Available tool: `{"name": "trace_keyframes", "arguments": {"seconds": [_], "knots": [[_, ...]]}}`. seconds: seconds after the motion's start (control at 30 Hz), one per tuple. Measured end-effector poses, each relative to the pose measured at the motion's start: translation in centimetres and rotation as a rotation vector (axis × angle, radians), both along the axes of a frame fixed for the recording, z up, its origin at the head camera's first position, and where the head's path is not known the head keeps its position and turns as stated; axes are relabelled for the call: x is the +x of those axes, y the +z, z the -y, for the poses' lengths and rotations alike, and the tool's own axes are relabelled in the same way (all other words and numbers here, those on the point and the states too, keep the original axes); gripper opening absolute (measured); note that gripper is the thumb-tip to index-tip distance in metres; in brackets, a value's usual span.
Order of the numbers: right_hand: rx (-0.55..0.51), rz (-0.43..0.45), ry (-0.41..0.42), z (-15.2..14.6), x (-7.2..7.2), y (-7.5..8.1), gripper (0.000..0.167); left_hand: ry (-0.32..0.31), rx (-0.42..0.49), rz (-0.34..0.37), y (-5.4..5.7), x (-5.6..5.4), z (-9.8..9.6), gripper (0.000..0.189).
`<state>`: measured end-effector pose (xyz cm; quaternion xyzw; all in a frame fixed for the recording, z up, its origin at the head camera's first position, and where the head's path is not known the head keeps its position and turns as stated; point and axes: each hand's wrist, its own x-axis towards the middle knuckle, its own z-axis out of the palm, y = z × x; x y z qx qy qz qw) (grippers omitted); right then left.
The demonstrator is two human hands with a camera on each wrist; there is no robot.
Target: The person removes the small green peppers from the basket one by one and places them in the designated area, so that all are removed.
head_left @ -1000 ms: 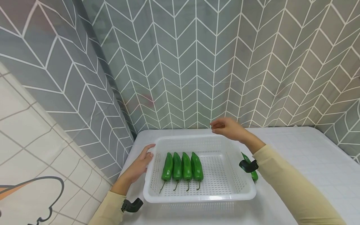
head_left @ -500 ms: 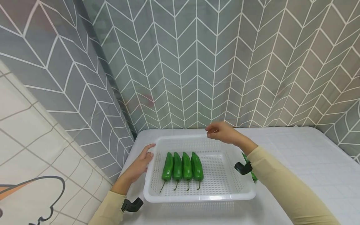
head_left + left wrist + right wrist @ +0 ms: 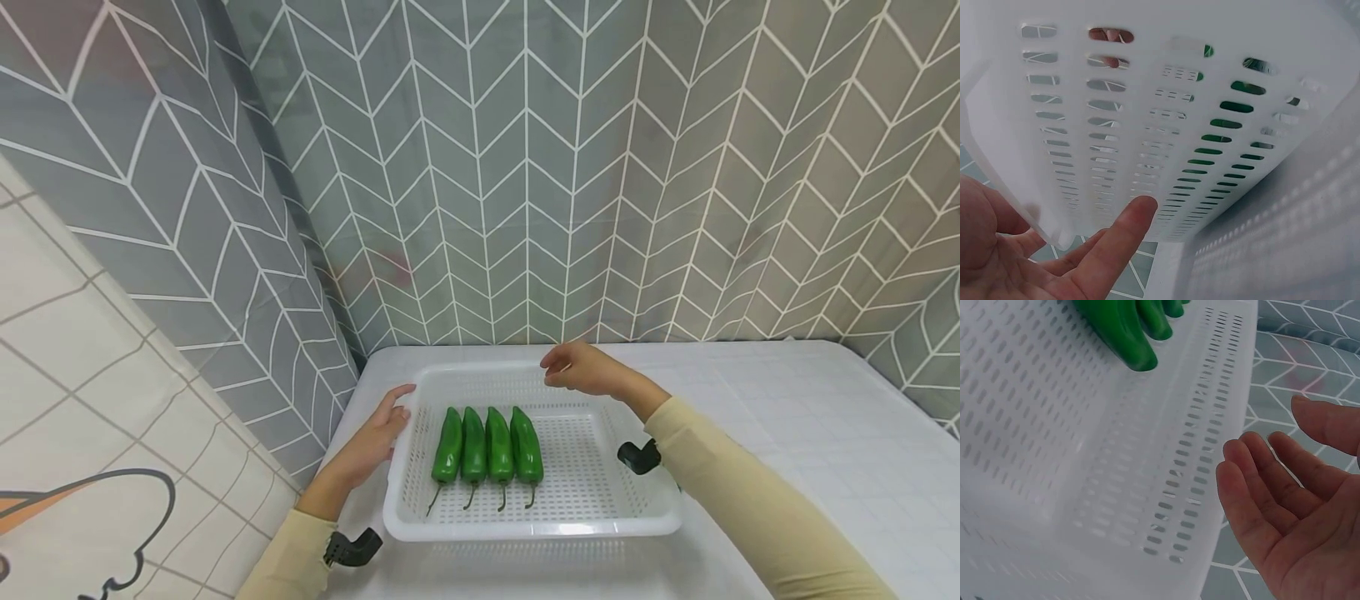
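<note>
Several green chili peppers lie side by side in the left half of a white plastic basket, stems toward me. My left hand rests at the basket's left rim; in the left wrist view a straight finger reaches to the slotted outer wall. Over the far rim, right of the middle, hovers my right hand. Seen in the right wrist view, this right hand has loosely bent fingers and holds nothing. Green pepper tips show beyond it inside the basket.
The basket appears to stand raised, with a lower perforated part under its front rim. A white cloth covers the table. A grey chevron-patterned curtain hangs behind, and a white grid-patterned cloth is at left.
My right hand has moved left and slightly down toward the basket's far rim. The right forearm now covers nearly all of the pepper on the table right of the basket. My left hand stays put.
</note>
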<state>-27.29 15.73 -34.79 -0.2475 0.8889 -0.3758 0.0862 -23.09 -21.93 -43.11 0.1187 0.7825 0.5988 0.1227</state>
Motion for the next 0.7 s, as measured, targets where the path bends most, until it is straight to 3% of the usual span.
{"name": "trace_keyframes", "arguments": {"seconds": [0.7], "knots": [[0.071,0.088,0.033,2.3,-0.9,-2.5,0.03,-0.007,-0.001,-0.002,0.0,0.0,0.0,0.049]]}}
